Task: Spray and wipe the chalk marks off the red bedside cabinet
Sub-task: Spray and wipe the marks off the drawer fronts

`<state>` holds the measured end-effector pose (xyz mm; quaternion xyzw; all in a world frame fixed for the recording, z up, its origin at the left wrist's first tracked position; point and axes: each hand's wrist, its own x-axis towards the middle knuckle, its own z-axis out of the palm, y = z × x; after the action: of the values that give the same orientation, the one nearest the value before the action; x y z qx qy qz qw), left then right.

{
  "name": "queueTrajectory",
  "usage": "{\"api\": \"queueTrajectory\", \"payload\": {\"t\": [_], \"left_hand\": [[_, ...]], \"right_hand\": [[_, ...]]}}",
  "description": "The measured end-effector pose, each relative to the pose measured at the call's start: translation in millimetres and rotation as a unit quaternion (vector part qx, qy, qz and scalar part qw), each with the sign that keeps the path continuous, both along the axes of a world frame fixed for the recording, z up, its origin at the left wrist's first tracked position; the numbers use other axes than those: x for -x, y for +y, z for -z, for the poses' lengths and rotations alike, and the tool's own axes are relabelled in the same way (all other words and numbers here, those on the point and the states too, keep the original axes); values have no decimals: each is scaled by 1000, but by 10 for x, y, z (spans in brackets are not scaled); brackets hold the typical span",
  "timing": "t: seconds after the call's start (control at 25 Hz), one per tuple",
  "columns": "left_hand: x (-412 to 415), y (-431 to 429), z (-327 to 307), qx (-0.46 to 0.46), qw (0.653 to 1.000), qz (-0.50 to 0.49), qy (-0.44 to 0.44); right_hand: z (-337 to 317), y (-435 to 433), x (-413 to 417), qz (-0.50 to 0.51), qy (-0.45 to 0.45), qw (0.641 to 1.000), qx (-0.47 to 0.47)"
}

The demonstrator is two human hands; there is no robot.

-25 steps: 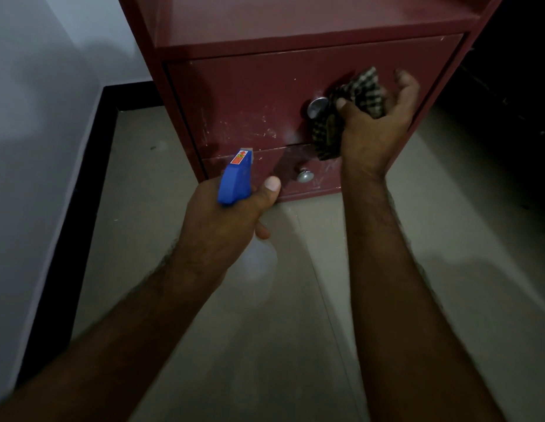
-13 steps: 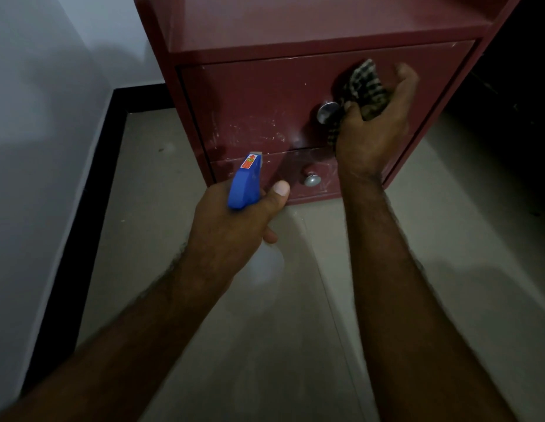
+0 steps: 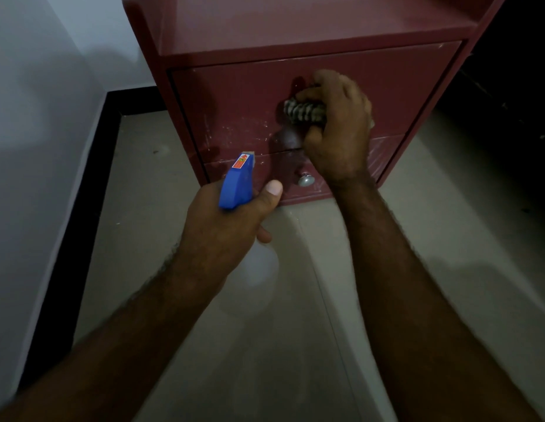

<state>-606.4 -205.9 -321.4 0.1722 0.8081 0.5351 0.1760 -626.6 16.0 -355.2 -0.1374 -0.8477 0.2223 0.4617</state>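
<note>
The red bedside cabinet [image 3: 295, 32] stands ahead with two drawer fronts. White chalk marks [image 3: 234, 132] smear the lower left of the upper drawer and the right of the lower one. My right hand [image 3: 338, 126] grips a checked cloth [image 3: 301, 109] and presses it on the upper drawer, hiding that drawer's knob. A dark wet patch shows beside the cloth. My left hand [image 3: 225, 229] holds a spray bottle with a blue head [image 3: 236, 184], nozzle aimed at the lower drawer. A metal knob [image 3: 306, 180] shows on the lower drawer.
A white wall [image 3: 37, 117] with a black skirting [image 3: 82, 208] runs along the left. Pale floor tiles [image 3: 295, 330] lie between me and the cabinet. To the right of the cabinet the room is dark.
My right hand with the cloth has moved left and down over the upper drawer's knob, which is now covered. The view has come closer to the cabinet. My left hand keeps the bottle in place.
</note>
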Motion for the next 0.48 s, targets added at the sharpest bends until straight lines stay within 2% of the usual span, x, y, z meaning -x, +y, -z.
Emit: {"api": "queueTrajectory", "payload": {"t": [0.08,0.2,0.24,0.28,0.36,0.4,0.48], "left_hand": [[19,-42,-3,0,1000,-4,4],[60,-101,-8,13,1000,-16,10],[71,-106,-15,15,1000,-21,12],[80,-116,-24,16,999,-26,14],[71,-126,-42,10,999,-29,14],[60,-130,-47,5,1000,-28,12],[42,-125,-39,3,1000,-25,11]], "right_hand": [[46,-10,39,10,84,988,130],[-5,-146,32,26,189,916,354],[-24,-170,58,38,210,876,432],[-21,-157,112,44,234,815,528],[15,-200,161,-17,277,666,693],[102,-217,145,-42,277,624,730],[169,-332,-28,-87,191,679,704]]}}
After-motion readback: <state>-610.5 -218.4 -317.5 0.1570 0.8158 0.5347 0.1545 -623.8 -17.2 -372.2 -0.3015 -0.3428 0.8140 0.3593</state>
